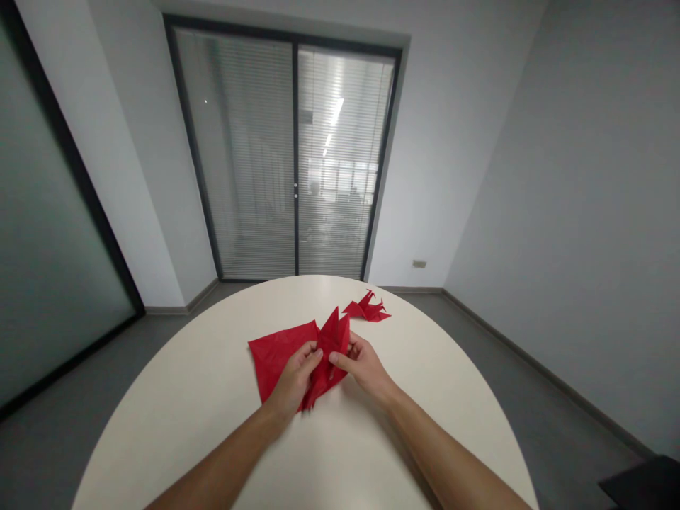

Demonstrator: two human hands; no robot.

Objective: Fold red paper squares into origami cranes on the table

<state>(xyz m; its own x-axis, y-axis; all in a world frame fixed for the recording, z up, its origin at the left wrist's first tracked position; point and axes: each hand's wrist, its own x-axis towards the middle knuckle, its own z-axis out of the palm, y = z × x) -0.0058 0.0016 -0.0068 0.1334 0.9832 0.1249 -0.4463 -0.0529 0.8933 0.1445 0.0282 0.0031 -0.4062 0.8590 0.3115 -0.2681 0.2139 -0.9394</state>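
Hands: left hand [294, 380] and right hand [364, 366] meet mid-surface, both on the folded red paper [333, 338].
Edges: the round surface [202, 418] curves away from 9 o'clock through 12 to 3, and the paper work sits well inside that rim, nearer the far edge at 12 than the near one.
Open room: wide bare stretches at 9 and 3 o'clock, and more toward 6.
Neighbours: a flat red sheet [272, 354] lies partly under the left hand and spreads out to 10 o'clock. A small folded figure [366, 309] sits at 1 o'clock, near but apart.
Materials: thin matte red paper with crisp creases, one sharp point sticking up at 12. The surface is smooth and off-white with a faint sheen.
Grip: left fingers curled, thumb pressing the paper's left flap. Right thumb and forefinger nip its right side. Both hands closed on it, nothing spread.
Position: the paper's lower tip runs down between the wrists toward 6. Cannot tell if it clears the surface.
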